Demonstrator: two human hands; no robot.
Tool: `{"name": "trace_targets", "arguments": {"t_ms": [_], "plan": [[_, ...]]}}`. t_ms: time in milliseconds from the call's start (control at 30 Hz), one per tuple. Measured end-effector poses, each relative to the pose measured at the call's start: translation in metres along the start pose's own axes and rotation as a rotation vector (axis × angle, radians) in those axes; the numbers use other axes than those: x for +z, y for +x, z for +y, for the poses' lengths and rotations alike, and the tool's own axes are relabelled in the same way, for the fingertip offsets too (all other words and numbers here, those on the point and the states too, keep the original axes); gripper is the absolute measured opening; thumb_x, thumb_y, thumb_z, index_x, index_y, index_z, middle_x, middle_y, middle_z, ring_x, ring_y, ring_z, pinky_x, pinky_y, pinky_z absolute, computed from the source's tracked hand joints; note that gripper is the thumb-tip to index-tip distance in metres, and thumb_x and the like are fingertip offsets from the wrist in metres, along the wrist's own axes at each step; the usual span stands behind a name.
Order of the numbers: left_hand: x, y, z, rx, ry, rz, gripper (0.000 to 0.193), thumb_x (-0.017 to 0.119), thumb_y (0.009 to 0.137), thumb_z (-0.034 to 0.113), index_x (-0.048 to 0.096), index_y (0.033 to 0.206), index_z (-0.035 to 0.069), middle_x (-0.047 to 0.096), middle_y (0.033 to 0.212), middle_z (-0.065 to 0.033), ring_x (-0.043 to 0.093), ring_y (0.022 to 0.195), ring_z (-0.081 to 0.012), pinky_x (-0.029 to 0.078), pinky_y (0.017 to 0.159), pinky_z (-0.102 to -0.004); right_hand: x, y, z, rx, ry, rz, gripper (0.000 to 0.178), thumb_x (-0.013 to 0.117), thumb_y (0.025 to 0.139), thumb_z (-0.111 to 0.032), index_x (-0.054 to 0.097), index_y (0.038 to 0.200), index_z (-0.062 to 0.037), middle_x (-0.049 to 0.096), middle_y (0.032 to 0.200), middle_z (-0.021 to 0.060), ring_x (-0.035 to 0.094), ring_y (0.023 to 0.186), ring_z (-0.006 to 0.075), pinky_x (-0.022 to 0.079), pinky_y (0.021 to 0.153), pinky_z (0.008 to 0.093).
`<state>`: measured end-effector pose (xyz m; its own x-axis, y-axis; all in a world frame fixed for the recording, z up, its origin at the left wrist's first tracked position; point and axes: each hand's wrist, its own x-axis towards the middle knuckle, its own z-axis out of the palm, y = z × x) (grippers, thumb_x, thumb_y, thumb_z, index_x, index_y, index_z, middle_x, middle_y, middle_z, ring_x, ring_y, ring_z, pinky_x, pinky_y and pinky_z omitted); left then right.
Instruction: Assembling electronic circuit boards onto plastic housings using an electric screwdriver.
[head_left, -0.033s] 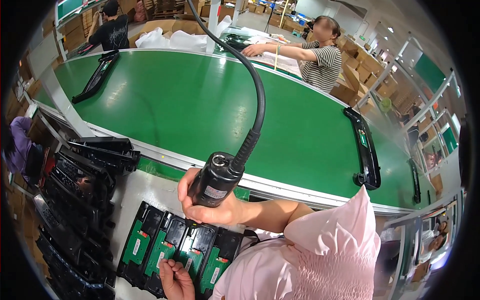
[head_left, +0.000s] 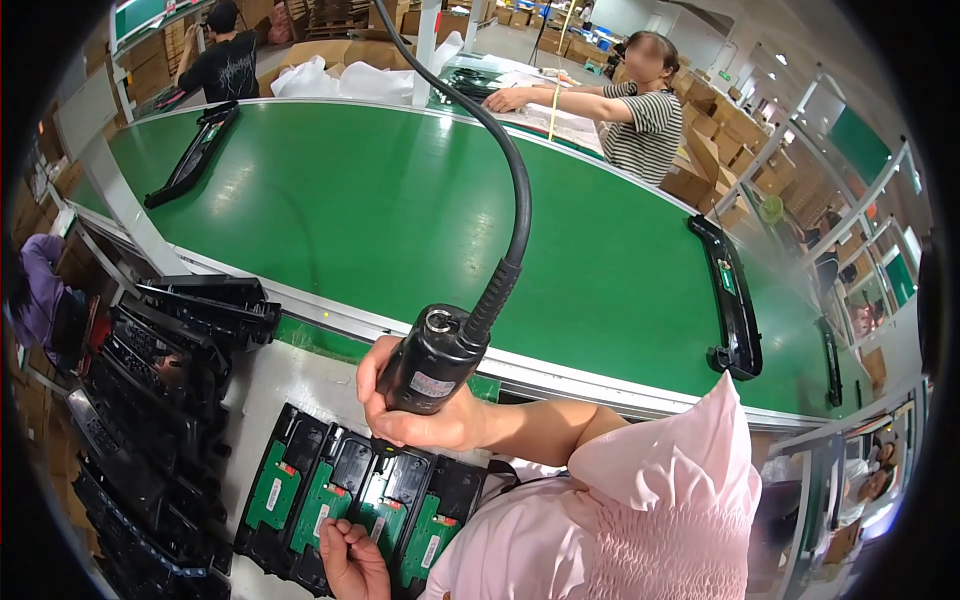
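Note:
My right hand (head_left: 425, 415) is wrapped round a black electric screwdriver (head_left: 432, 370), held upright with its cable rising from the top. Its lower end points down at a row of black plastic housings (head_left: 350, 462), and the hand partly hides where the bit meets them. Green circuit boards (head_left: 268, 495) with small red and white connectors sit in these housings. Over the near part of the middle boards is my left hand (head_left: 355, 565), its fingertips curled together. Whatever the fingertips pinch, if anything, is too small to make out.
Black plastic housings (head_left: 150, 400) are piled at my left. Beyond the metal rail runs a green conveyor belt (head_left: 380, 220), carrying long black parts at its left (head_left: 195, 155) and right (head_left: 728, 295). The screwdriver's cable (head_left: 515, 170) arcs overhead. A person in a striped shirt (head_left: 645, 135) works across the belt.

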<state>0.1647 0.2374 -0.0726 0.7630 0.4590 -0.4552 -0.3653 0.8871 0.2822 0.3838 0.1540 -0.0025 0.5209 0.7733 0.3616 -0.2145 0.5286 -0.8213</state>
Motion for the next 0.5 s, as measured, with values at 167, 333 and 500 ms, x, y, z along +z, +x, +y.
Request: {"name": "trace_targets", "arguments": {"t_ms": [167, 333, 500], "plan": [[-0.0094, 0.0042, 0.0011, -0.073, -0.092, -0.031, 0.011, 0.05, 0.087, 0.01, 0.051, 0.089, -0.002, 0.049, 0.081, -0.0075, 0.045, 0.072, -0.0145, 0.042, 0.063, -0.0236, -0.0003, -0.0004, -0.0016, 0.014, 0.0, 0.016, 0.025, 0.054, 0.068, 0.006, 0.043, 0.09, 0.0024, 0.05, 0.062, 0.0043, 0.046, 0.048, 0.0089, 0.038, 0.044, 0.0219], [-0.0105, 0.0044, 0.0018, -0.13, -0.206, -0.066, 0.014, 0.048, 0.089, 0.012, 0.049, 0.089, -0.002, 0.046, 0.08, -0.0072, 0.044, 0.071, -0.0146, 0.041, 0.062, -0.0243, 0.0, -0.0011, -0.0039, 0.023, 0.006, 0.025, 0.023, 0.054, 0.068, 0.006, 0.044, 0.089, 0.0024, 0.051, 0.062, 0.004, 0.046, 0.048, 0.0088, 0.039, 0.044, 0.0216], [-0.0054, 0.0026, 0.0015, -0.098, -0.117, -0.017, 0.014, 0.048, 0.088, 0.012, 0.049, 0.088, -0.002, 0.047, 0.079, -0.0074, 0.044, 0.071, -0.0153, 0.041, 0.062, -0.0249, 0.0001, -0.0011, -0.0059, 0.019, -0.001, 0.03, 0.024, 0.055, 0.068, 0.006, 0.044, 0.089, 0.0027, 0.051, 0.062, 0.0039, 0.046, 0.048, 0.0085, 0.038, 0.044, 0.0211]]}}
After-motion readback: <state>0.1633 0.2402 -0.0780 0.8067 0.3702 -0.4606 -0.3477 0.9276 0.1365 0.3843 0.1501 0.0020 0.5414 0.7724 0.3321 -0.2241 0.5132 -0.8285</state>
